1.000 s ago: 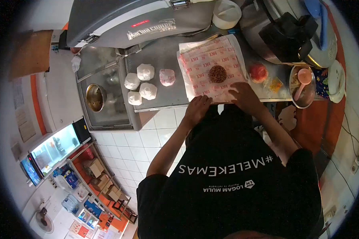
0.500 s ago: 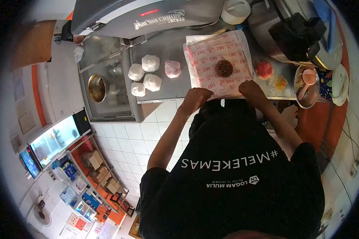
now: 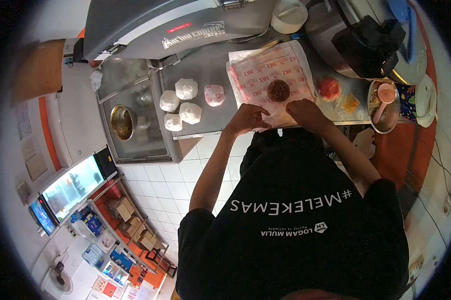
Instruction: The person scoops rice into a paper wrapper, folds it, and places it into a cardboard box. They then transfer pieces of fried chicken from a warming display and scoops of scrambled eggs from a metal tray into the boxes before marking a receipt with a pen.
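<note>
At near edge of printed paper (image 3: 250, 82): left hand (image 3: 246, 120) and right hand (image 3: 306, 115) touch it, cannot tell whether pinching; brown mound (image 3: 278, 91) lies just beyond.

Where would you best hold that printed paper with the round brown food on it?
Probably at its two near corners, coming from the near side: the printed paper lies thin and flat, its near edge reaches roughly the front of the counter, and the round brown food sits inward from that edge.

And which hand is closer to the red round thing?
The right hand: it's just below and left of the red round thing in the picture. The left hand is farther left, at the edge of the paper.
</note>
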### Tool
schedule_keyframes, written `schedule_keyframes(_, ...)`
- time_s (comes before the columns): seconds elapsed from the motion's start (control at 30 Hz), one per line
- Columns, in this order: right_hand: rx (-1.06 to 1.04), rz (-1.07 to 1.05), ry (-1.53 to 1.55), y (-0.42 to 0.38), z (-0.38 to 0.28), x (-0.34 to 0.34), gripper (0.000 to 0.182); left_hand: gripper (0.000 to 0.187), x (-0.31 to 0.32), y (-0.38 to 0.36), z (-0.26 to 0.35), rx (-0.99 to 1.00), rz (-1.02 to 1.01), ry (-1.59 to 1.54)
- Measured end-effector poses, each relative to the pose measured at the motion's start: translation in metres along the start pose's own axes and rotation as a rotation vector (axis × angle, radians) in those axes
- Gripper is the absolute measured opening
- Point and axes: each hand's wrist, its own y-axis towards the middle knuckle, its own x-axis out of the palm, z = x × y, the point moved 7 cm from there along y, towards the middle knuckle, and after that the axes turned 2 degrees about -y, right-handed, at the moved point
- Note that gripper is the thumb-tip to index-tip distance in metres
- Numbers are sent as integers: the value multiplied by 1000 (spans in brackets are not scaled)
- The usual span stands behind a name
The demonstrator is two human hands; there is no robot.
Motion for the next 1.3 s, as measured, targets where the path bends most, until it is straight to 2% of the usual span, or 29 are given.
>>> schedule_keyframes(0.07,276,-138,-2,2,12,-3,23,23,-3,5,-9,15,27,58)
schedule_keyframes(0.13,250,-80,-27,-2,23,1,25,20,-15,5,-4,286,245,94)
schedule_keyframes(0.17,223,-23,-51,-5,31,5,27,20,-15,8,-5,288,243,96)
schedule_keyframes(0.2,227,-19,-51,-9,47,16,27,19,-23,10,-8,223,351,118)
schedule_keyframes(0.23,182,94,-73,-11,66,22,29,18,-31,12,-12,160,459,141)
schedule_keyframes(0.27,138,209,-96,-8,79,18,31,18,-32,17,-11,167,454,144)
schedule_keyframes(0.3,148,213,-100,-1,87,9,31,17,-38,20,-14,181,547,34)
schedule_keyframes(0.37,379,254,272,7,119,-8,29,16,-44,32,-21,214,704,-191)
schedule_keyframes(0.4,375,452,217,9,133,-11,21,13,-44,47,-55,301,766,-126)
schedule_keyframes(0.43,379,651,148,6,142,2,18,13,-44,30,-6,453,901,329)
schedule_keyframes(0.47,330,808,249,19,115,9,21,16,-49,15,-27,376,919,340)
schedule_keyframes(0.5,391,1044,252,1,105,5,24,21,-31,48,-27,402,807,327)
schedule_keyframes(0.53,338,950,219,52,111,89,26,21,-22,50,-21,475,695,305)
schedule_keyframes(0.57,282,859,191,99,117,168,28,24,-17,48,-16,478,705,453)
schedule_keyframes(0.6,384,602,-20,92,74,136,26,28,-19,46,-17,490,719,604)
schedule_keyframes(0.63,422,339,-244,81,24,96,24,31,-27,56,-57,502,703,546)
schedule_keyframes(0.67,562,446,-463,96,14,88,21,31,-40,72,-114,190,620,-165)
schedule_keyframes(0.7,563,484,-422,83,8,89,22,36,-33,55,-73,395,614,742)
schedule_keyframes(0.73,555,528,-377,76,1,82,29,41,-51,46,-78,387,790,746)
schedule_keyframes(0.77,636,551,-353,65,11,81,29,42,-49,43,-65,283,759,713)
schedule_keyframes(0.8,580,615,-375,64,10,79,30,45,-59,41,-86,205,672,611)
schedule_keyframes(0.83,510,677,-394,64,8,80,31,45,-55,36,-81,230,617,637)
schedule_keyframes(0.9,504,731,-374,60,12,81,28,47,-56,23,-71,46,680,1034)
schedule_keyframes(0.97,484,639,-343,58,12,78,26,46,-66,28,-91,56,668,1079)
schedule_keyframes(1.1,466,589,-259,48,10,69,26,44,-101,35,-153,60,535,1171)
schedule_keyframes(1.2,461,684,-269,41,5,69,33,43,-134,66,-236,218,237,1278)
schedule_keyframes(1.23,472,699,-84,39,16,65,33,50,-164,93,-298,287,-44,778)
schedule_keyframes(1.27,457,681,110,42,23,67,34,33,-136,59,-262,67,349,699)
schedule_keyframes(1.3,530,657,42,37,19,61,33,34,-106,43,-201,30,351,236)
